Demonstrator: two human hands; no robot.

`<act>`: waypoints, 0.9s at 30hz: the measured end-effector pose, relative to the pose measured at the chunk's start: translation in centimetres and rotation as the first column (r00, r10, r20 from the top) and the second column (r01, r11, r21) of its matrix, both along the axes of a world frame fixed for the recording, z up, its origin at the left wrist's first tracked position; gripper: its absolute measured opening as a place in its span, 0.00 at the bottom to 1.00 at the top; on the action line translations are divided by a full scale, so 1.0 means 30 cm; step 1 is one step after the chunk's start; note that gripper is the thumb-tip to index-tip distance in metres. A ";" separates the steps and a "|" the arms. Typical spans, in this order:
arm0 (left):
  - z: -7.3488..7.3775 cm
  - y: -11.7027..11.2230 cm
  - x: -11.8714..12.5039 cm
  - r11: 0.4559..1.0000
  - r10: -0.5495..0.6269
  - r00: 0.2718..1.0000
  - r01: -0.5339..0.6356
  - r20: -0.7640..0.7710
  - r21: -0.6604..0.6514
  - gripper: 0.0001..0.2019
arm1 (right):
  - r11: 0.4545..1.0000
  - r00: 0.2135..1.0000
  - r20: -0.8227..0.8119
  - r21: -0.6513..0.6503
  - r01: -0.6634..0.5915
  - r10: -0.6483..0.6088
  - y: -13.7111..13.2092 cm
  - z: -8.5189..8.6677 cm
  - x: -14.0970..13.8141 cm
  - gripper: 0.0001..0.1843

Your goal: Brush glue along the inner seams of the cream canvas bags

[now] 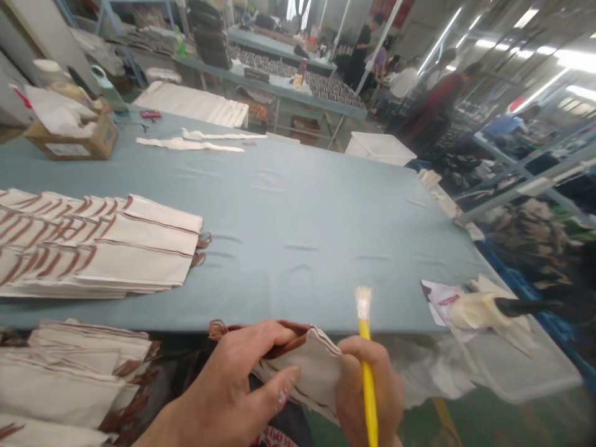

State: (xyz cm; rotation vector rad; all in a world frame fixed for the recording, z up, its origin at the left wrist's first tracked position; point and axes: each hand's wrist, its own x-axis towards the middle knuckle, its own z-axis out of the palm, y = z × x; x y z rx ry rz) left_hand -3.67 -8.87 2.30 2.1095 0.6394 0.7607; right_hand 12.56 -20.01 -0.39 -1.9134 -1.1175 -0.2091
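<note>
My left hand (233, 388) grips a white cloth piece with brown trim (311, 366) at the near edge of the grey-blue table (298, 217). Its fingers curl over the brown upper edge and the thumb presses on the cloth's face. My right hand (367, 397) is closed round a yellow-handled brush (367, 372), and its fingers also touch the cloth's right side. The brush stands upright, its whitish bristles (363, 301) pointing up above the cloth.
Fanned rows of the same white, brown-trimmed pieces (102, 245) lie at the left, and more are stacked (69, 372) at the lower left. A clear tray (516, 360) with a glue-coated tool (484, 309) sits at the right. A cardboard box (74, 139) stands far left. People work in the background.
</note>
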 end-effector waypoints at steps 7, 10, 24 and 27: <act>0.042 -0.112 0.193 0.975 -0.219 0.958 0.207 -0.185 -0.085 0.07 | 0.968 0.969 0.081 0.075 -0.239 0.233 -0.160 -0.005 0.199 0.13; 0.046 -0.141 0.272 0.943 -0.330 0.912 0.331 -0.243 -0.038 0.06 | 0.962 0.958 0.119 0.058 -0.268 0.260 -0.245 -0.016 0.289 0.08; 0.059 -0.240 0.339 0.829 -0.552 0.819 0.516 -0.161 -0.215 0.10 | 0.981 0.977 0.132 0.076 -0.179 0.168 -0.383 -0.003 0.313 0.10; 0.034 -0.247 0.310 0.727 -0.562 0.826 0.472 -0.037 -0.499 0.16 | 0.974 0.976 0.124 0.118 -0.195 0.180 -0.378 -0.010 0.270 0.13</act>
